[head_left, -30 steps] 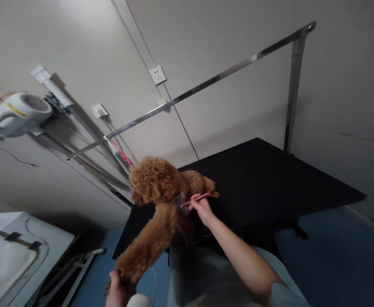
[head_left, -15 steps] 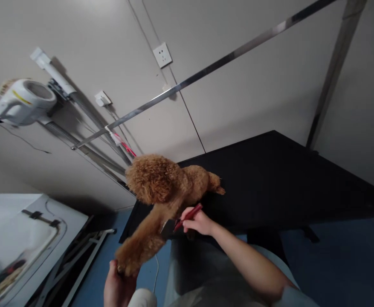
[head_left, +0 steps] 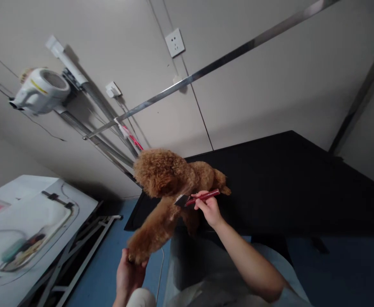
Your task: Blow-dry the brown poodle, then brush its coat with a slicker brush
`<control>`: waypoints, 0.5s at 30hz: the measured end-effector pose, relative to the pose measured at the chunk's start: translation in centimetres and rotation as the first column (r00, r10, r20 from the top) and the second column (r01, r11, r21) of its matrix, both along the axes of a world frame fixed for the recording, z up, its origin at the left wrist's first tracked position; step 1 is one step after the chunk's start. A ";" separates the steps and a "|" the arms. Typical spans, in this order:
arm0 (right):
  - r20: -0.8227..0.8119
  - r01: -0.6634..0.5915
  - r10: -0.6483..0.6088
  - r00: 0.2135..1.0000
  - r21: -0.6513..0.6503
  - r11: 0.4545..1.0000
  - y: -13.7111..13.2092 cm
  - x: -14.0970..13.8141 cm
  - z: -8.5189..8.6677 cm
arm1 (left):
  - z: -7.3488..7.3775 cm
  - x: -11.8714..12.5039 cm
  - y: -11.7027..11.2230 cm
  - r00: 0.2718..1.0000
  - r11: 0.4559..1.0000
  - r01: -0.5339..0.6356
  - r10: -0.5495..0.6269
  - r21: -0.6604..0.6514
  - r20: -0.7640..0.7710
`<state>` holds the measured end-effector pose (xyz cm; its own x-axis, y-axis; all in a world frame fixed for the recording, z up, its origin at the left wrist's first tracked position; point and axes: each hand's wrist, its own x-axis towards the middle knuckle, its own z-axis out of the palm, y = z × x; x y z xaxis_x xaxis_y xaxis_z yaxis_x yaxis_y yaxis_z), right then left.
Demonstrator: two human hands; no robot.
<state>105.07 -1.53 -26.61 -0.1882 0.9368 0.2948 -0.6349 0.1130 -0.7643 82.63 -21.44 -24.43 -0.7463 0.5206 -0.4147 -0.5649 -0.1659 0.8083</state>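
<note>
A small curly brown dog stands on a black grooming table, its front leg stretched out toward me. My left hand is closed around the paw at the end of that leg, near the bottom edge of the view. My right hand grips a red-handled brush, whose head rests against the dog's upper leg and chest.
A steel grooming arm spans above the table. A white dryer with grey hoses hangs on the wall at left, by a wall socket. A white tub unit stands lower left, over blue floor.
My right hand brought the brush down the leg and back up to the dog's chest. The view shifted slightly, and my left hand kept hold of the paw.
</note>
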 end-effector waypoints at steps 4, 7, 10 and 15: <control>-0.024 0.123 -0.124 0.992 -0.028 0.992 -0.7 0.8 -0.3 | -0.4 -0.8 0.3 1.000 0.999 -0.020 0.021 -0.031 0.021; 0.007 0.049 -0.049 0.999 0.018 0.999 -1.0 0.4 -0.4 | -1.1 -1.9 0.6 1.000 0.999 -0.012 0.012 -0.043 0.001; 0.025 -0.019 0.018 1.000 0.046 0.999 -0.2 -0.5 -0.1 | -1.3 -2.7 0.9 1.000 0.999 0.013 -0.014 -0.041 -0.004; -0.047 0.033 -0.032 0.998 0.022 0.999 0.9 -0.6 -0.2 | -1.4 -3.1 1.2 1.000 0.998 0.011 -0.010 -0.059 0.010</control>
<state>104.48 -0.61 -26.78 -0.1431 0.9353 0.3238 -0.6656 0.1512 -0.7308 79.56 -20.27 -25.79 -0.7369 0.5027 -0.4520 -0.5739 -0.1117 0.8113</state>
